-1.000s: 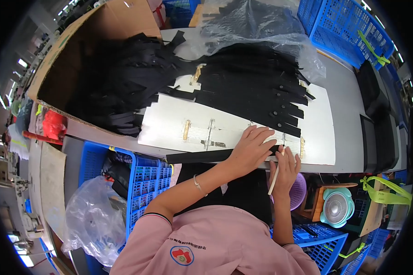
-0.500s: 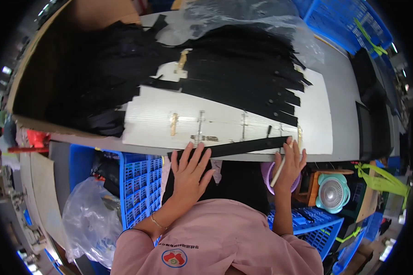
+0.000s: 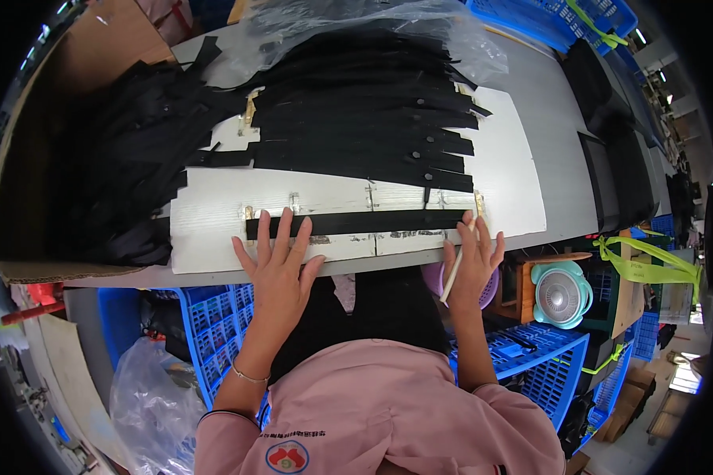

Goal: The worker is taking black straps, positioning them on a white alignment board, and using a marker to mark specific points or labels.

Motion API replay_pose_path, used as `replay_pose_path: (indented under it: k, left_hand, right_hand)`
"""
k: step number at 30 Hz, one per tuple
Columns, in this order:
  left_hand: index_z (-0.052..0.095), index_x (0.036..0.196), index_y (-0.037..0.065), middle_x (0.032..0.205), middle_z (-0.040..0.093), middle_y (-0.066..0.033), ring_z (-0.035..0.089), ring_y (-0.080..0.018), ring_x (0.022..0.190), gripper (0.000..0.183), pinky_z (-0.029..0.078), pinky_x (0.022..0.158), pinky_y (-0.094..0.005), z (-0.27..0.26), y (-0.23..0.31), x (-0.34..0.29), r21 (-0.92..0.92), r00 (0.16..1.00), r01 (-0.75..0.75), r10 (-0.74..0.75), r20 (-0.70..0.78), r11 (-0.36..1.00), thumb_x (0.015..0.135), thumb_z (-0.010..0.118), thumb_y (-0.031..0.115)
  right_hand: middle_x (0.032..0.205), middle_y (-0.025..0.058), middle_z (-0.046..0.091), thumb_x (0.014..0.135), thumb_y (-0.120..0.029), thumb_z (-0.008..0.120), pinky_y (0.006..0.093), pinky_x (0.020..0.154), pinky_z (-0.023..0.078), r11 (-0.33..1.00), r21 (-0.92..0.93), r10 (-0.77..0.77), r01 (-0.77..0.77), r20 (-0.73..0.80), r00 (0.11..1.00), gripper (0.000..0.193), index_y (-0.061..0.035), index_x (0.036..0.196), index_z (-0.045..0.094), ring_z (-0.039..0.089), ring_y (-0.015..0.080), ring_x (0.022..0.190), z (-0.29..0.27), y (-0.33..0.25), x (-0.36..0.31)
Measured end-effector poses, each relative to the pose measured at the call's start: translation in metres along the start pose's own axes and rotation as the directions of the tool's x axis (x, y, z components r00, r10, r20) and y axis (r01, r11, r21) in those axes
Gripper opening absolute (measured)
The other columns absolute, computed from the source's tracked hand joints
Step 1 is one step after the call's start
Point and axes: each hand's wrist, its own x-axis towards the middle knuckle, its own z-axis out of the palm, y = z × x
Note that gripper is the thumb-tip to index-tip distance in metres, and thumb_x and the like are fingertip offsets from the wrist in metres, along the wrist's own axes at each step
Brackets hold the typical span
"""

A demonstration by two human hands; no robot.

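Observation:
A single black fabric strip [image 3: 380, 222] lies straight across the near part of a white board [image 3: 515, 174] on the table. My left hand [image 3: 274, 289] rests on the strip's left end, with its fingers spread. My right hand [image 3: 474, 265] touches the strip's right end with its fingertips. A thin white pen-like stick [image 3: 453, 281] is held in that hand, slanting down toward me. Beyond the single strip, several more black strips [image 3: 341, 131] lie side by side, some with small round dark pieces near their right ends.
A cardboard box [image 3: 115, 36] full of black strips stands at left. Clear plastic [image 3: 356, 17] lies at the back, dark boxes [image 3: 606, 99] at right. Below the table are a blue crate [image 3: 214, 317], another blue crate [image 3: 554, 384], a purple basket [image 3: 433, 279] and a turquoise fan [image 3: 561, 294].
The strip, slanted and nearer the table's edge before, now lies straighter and further onto the board. My left hand has moved with its left end. The whole view has shifted.

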Motion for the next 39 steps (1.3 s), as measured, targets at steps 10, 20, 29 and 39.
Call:
replay_pose_path:
  k: [10,20,29,39]
  left_hand:
    - [0.036,0.161,0.013,0.169,0.028,-0.0115,0.020,-0.0323,0.158,0.073,0.000,0.119,-0.0703,0.008,0.003,-0.018,-0.093,0.994,0.098,-0.094,0.047,0.991,0.099,0.065,0.037]
    - [0.038,0.158,0.007,0.164,0.038,-0.0116,0.028,-0.0304,0.155,0.075,0.000,0.120,-0.0688,0.006,-0.014,-0.019,-0.138,0.989,0.147,-0.150,-0.013,0.980,0.097,0.068,0.038]
    - [0.042,0.156,0.006,0.160,0.043,-0.0118,0.035,-0.0279,0.152,0.077,0.004,0.120,-0.0690,0.012,-0.014,-0.021,-0.116,0.983,0.147,-0.158,-0.089,0.982,0.094,0.069,0.042]
    - [0.040,0.157,0.007,0.163,0.040,-0.0120,0.033,-0.0287,0.153,0.077,0.001,0.120,-0.0668,0.012,-0.016,-0.021,-0.208,0.983,0.132,-0.155,-0.102,0.969,0.094,0.071,0.038]
  right_hand:
    - [0.137,0.0126,0.066,0.094,-0.014,0.069,0.0526,0.122,0.025,1.000,0.027,-0.010,0.008,0.062,0.998,0.031,-0.0044,0.122,0.063,0.051,0.0289,0.139,-0.006,0.014,0.004]
    - [0.135,0.0127,0.067,0.099,-0.009,0.060,0.0457,0.118,0.034,0.927,0.347,0.138,-0.140,0.030,0.990,0.026,-0.0022,0.123,0.065,0.055,0.0322,0.131,-0.027,-0.033,0.042]
    - [0.086,0.0040,0.068,0.105,-0.017,0.059,0.0218,0.069,0.047,0.263,0.860,-0.112,-0.437,0.477,0.872,0.024,0.0017,0.115,0.070,0.060,0.0065,0.077,-0.006,-0.150,0.087]
    - [0.080,0.0057,0.065,0.102,-0.012,0.063,0.0250,0.063,0.046,0.355,0.871,-0.125,-0.340,0.404,0.906,0.016,0.0026,0.101,0.069,0.060,0.0099,0.070,0.031,-0.174,0.079]
